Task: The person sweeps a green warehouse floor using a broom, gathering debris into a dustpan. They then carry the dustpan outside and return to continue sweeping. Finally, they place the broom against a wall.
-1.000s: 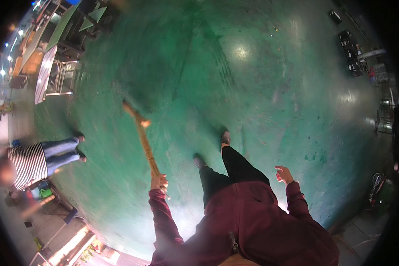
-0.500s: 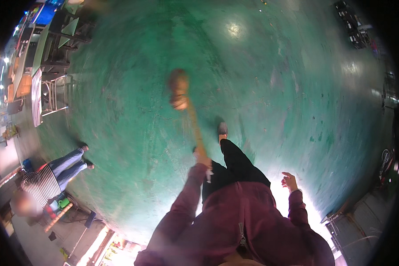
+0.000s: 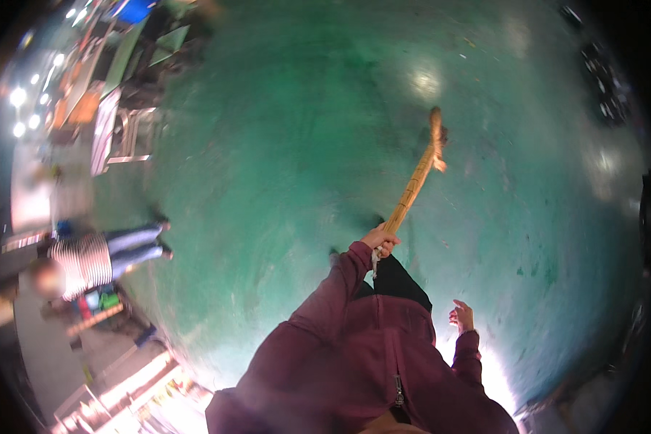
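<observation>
In the head view, the left hand [image 3: 380,240] has its fingers wrapped around the near end of a long tan tool [image 3: 410,192]. From that grip the tool stretches far and to the right over the green floor [image 3: 282,166]; whether its far end touches down cannot be told. The right hand [image 3: 461,316], fingers loosely curled and parted, hangs near right, well apart from the tool.

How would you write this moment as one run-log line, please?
left hand: closed around tan broom-like tool, angled ahead-right; right hand: empty; floor: green; person in striped top: at far left
</observation>
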Demonstrator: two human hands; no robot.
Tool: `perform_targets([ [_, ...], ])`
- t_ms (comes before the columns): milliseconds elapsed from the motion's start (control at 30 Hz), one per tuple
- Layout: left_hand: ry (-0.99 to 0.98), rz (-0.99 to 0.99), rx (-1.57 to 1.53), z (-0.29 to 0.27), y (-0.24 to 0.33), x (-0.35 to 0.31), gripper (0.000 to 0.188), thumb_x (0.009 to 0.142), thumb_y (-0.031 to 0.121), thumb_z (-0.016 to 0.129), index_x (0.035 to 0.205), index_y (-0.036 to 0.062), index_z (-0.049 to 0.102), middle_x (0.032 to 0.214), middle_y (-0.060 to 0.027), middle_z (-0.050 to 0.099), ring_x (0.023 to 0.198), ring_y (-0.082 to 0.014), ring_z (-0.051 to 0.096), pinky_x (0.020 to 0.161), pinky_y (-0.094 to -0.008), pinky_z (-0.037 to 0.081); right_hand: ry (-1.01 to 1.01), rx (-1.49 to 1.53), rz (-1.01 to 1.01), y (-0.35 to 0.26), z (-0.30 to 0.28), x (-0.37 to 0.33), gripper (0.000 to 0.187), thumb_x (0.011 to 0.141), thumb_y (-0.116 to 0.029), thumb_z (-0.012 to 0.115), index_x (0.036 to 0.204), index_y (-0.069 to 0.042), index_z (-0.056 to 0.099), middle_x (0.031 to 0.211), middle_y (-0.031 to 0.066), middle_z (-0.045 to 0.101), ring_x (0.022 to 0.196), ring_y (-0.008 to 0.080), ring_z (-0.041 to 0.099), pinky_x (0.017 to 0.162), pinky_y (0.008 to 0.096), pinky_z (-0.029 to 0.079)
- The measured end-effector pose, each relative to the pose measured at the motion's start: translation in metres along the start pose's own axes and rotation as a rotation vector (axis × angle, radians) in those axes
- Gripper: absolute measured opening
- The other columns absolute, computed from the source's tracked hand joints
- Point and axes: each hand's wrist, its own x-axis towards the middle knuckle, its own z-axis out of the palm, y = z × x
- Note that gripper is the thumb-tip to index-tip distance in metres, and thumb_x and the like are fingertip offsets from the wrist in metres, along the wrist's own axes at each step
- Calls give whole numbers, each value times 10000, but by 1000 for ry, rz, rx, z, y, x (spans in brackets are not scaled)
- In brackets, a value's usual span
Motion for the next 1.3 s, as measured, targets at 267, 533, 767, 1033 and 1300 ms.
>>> perform_targets([
  [267,275,311,7,-72,-31,-171,491,732,-8,599,1130,114,337,511,23,375,340,-63,337,284,-226,279,-35,17,-88,-51,-4,22,368,787,-80,393,1134,-103,514,694,91,552,542,167,522,465,303,470],
  [533,642,377,-710,-264,-95,-215,113,724,-35,535,798,22,470,461,15,336,326,-73,323,287,-240,250,-51,64,-94,-97,30,41,390,785,-72,393,1162,-107,488,692,82,525,532,157,485,467,298,451],
  [767,734,489,-546,-408,21,-242,198,743,112,490,567,136,403,395,0,352,299,-136,344,284,-282,295,-48,-89,-48,-141,71,12,404,779,-43,399,1172,-103,475,680,92,531,511,166,494,483,329,479],
  [1033,936,276,263,-457,173,-51,260,674,404,555,610,152,555,537,-22,509,483,-202,497,441,-418,378,88,-77,-105,-251,99,-38,385,758,-72,424,1134,-80,508,658,65,543,533,152,529,469,285,472],
  [1300,741,215,904,-249,214,95,388,737,348,486,952,29,539,851,-175,576,786,-272,547,717,-365,419,58,-126,-101,-263,141,-59,371,770,-106,431,1131,-87,511,671,53,544,558,145,535,483,267,469],
])
